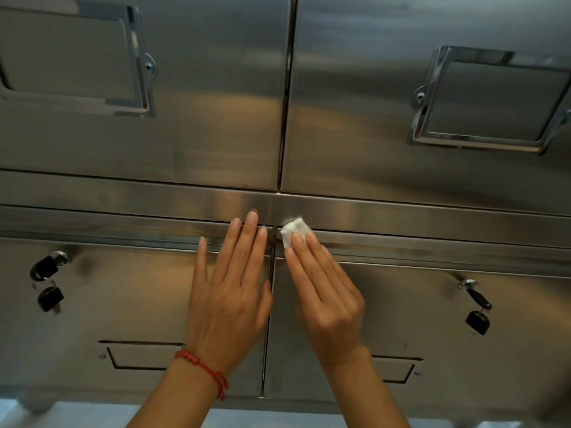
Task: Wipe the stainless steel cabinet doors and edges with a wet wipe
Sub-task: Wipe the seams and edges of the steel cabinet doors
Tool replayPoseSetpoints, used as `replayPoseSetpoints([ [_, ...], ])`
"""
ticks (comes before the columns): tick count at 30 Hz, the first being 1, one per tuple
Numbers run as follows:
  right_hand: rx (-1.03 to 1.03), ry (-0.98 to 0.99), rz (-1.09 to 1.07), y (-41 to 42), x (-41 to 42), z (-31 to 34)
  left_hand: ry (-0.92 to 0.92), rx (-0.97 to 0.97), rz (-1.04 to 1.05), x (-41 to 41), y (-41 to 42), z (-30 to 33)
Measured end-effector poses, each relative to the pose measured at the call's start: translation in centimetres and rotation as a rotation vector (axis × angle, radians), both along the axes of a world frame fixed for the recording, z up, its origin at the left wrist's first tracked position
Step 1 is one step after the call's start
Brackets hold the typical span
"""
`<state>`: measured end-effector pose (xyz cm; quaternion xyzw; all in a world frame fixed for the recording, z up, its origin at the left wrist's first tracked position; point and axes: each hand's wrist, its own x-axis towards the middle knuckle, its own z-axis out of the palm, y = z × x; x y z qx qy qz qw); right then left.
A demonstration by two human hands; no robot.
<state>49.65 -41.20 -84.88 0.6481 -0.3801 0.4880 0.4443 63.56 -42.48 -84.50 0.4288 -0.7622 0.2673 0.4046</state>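
Item: stainless steel cabinet, four doors in view, seen from below and close.

1. Upper left door (200,88): brushed steel, framed label holder (77,57) at far left. Its right edge meets a narrow vertical seam against the upper right door.
2. Lower left door (123,304): lock with keys (49,279) hanging near the left margin; recessed handle (139,355) low down. Bare steel lies between the keys and the hand.
3. Left hand (230,291): flat on the lower left door, fingers straight and slightly spread, tips reaching the door's top edge and the horizontal rail (401,213) above it. A red bracelet (204,369) circles the wrist. The hand sits just beside the vertical seam between the lower doors.
4. Wet wipe (293,231): white, bunched, pressed at the top left corner of the lower right door, touching the rail's lower edge, just right of the seam.
5. Right hand (327,291): fingers straight and held together, fingertips pressing on the wipe; nothing is pinched. The two hands are close together, with the seam between them.
6. Lower right door (417,304): second lock with keys (475,304) near the right margin, well apart from the hand; a recessed handle partly hidden behind the forearm. Open steel runs rightward along the top edge from the wipe.
7. Upper right door (355,103): a second framed label holder (494,100) at right.
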Motion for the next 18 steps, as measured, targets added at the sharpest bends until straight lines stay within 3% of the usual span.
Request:
replayPoseSetpoints([
  [18, 0.014, 0.067, -0.022, 0.3, -1.3, 0.2, -0.01, -0.01, 0.001, 0.1, -0.4, -0.1],
])
